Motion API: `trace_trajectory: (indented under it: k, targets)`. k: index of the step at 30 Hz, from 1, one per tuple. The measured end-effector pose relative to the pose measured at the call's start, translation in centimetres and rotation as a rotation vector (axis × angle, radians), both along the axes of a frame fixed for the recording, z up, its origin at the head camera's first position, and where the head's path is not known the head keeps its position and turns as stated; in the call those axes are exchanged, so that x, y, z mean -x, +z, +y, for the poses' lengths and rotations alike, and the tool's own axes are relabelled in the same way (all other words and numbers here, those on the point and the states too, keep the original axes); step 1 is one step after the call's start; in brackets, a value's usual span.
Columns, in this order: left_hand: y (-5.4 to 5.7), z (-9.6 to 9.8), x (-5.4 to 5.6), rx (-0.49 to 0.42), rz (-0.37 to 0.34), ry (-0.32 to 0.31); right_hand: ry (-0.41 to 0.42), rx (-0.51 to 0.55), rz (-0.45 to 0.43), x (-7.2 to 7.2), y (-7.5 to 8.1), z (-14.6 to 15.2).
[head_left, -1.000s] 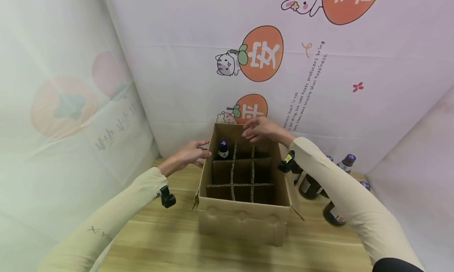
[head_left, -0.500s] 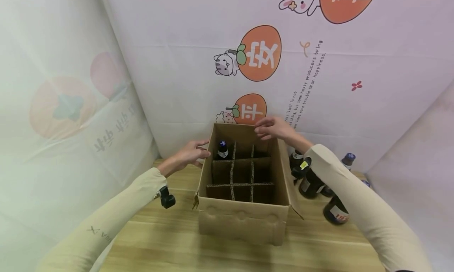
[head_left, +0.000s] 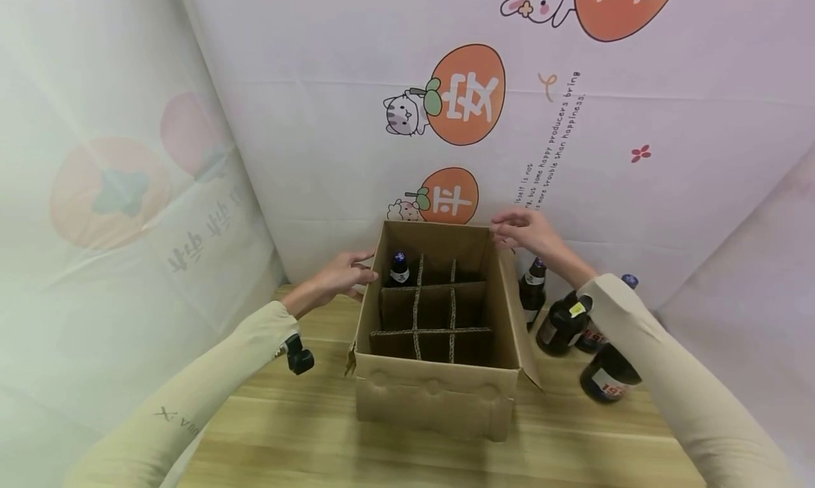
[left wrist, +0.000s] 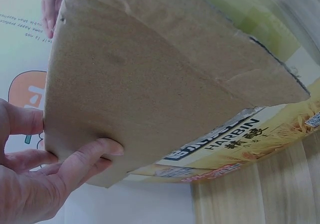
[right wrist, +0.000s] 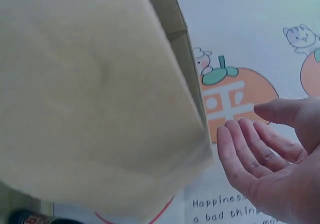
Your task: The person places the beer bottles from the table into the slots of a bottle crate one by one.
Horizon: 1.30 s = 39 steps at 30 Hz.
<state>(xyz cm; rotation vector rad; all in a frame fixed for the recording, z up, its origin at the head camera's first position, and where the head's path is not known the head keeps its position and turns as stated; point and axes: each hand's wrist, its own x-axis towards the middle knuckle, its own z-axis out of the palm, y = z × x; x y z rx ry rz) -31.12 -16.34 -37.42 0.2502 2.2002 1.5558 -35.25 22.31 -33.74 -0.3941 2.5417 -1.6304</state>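
An open-topped cardboard box (head_left: 433,392) stands at the middle of the table, split by cardboard dividers (head_left: 416,308). One dark bottle (head_left: 400,270) with a blue cap is upright in its far left compartment. My left hand (head_left: 337,276) touches the box's left side near the far corner; in the left wrist view its fingertips (left wrist: 110,146) press on the side flap (left wrist: 150,69) and at its edge. By the far right corner is my right hand (head_left: 525,233), with fingers loosely bent and nothing in them. The right wrist view shows a gap between its fingertips (right wrist: 227,134) and the right flap (right wrist: 105,109).
Several dark bottles with blue caps, including one bottle (head_left: 557,325), stand right of the box, partly under my right forearm (head_left: 662,353). A printed white cloth wall (head_left: 356,170) rises close behind the box. The wooden table (head_left: 280,417) extends toward me.
My right hand has moved right, from over the box's far end to its far right corner, uncovering more bottles. The left hand and the box have stayed in place.
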Motion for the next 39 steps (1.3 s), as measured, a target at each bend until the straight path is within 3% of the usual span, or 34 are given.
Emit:
trace_trajectory:
  k: [8,18,30,39]
  targets:
    - [-0.3,0.1,0.1,-0.005,0.002,0.007,-0.040,0.028,-0.013,-0.5,-1.3,1.9]
    - [-0.4,-0.1,0.3,0.004,0.001,0.009,-0.098,-0.013,0.005,-1.1,-3.1,3.7]
    - [-0.2,0.1,0.2,0.005,-0.001,0.019,-0.265,-0.174,0.078,-2.3,-5.2,5.2]
    - [-0.3,0.0,0.2,-0.004,0.003,0.009,-0.432,-0.135,0.069,-2.2,-7.5,5.2]
